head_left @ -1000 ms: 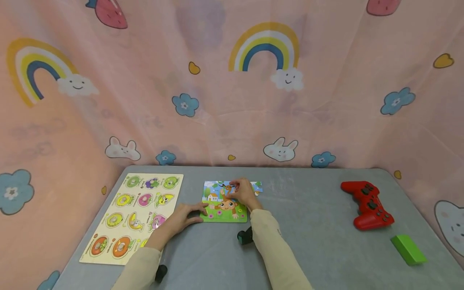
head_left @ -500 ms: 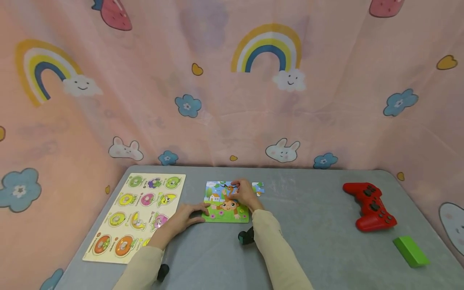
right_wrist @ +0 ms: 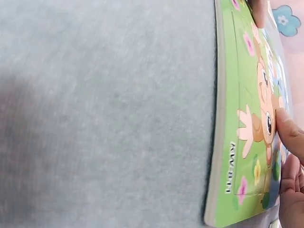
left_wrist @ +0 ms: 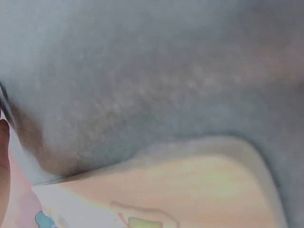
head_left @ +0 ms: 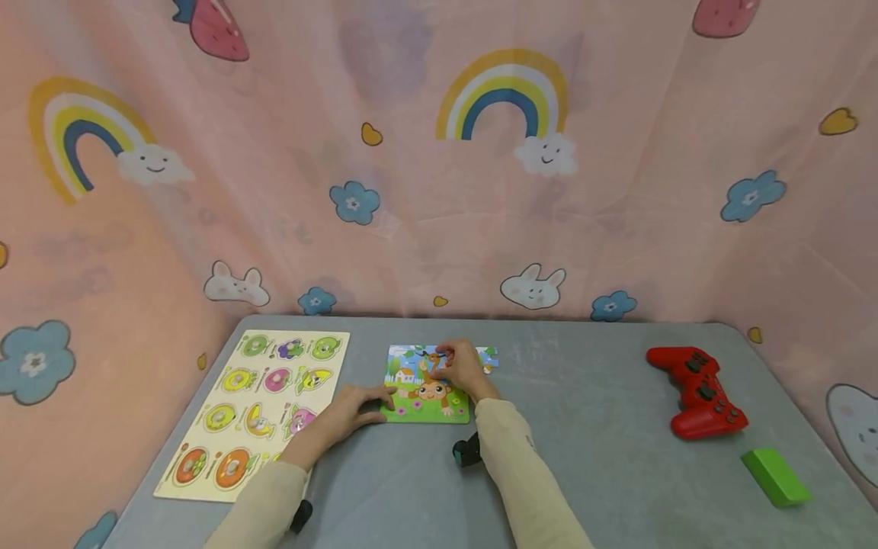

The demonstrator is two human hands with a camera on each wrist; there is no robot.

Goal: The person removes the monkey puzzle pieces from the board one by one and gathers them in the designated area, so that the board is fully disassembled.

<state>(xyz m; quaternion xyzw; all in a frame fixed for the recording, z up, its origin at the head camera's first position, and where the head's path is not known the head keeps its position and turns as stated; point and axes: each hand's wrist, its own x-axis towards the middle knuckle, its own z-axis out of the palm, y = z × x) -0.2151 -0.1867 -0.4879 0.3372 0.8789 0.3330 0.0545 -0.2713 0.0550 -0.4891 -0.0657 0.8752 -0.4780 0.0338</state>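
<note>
1. Puzzle point(head_left: 418, 413) lies flat on the surface point(head_left: 583, 435); left hand point(head_left: 348, 412), fingers extended, touches its left edge, best used to steady it.
2. Right hand point(head_left: 465, 370) touches the puzzle's top, grasp unclear; press evenly.
3. Fruit board point(head_left: 261, 394) may crowd the left hand; controller point(head_left: 701, 393) and block point(head_left: 775, 478) sit well apart.

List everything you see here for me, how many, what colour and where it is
Monkey puzzle board: one, green and blue, under the hands
Loose puzzle piece: at least one, mostly blue, beyond the right hand
Fruit board: one, cream, left of the puzzle
Game controller: one, red, table's right
Block: one, green, nearer than the controller
Table: one, grey, underneath
Patterned cloth: pink, behind
Wrist devices: two, dark, by the sleeves
Sleeves: two, beige, front
Hands: two, bare, at the puzzle
</note>
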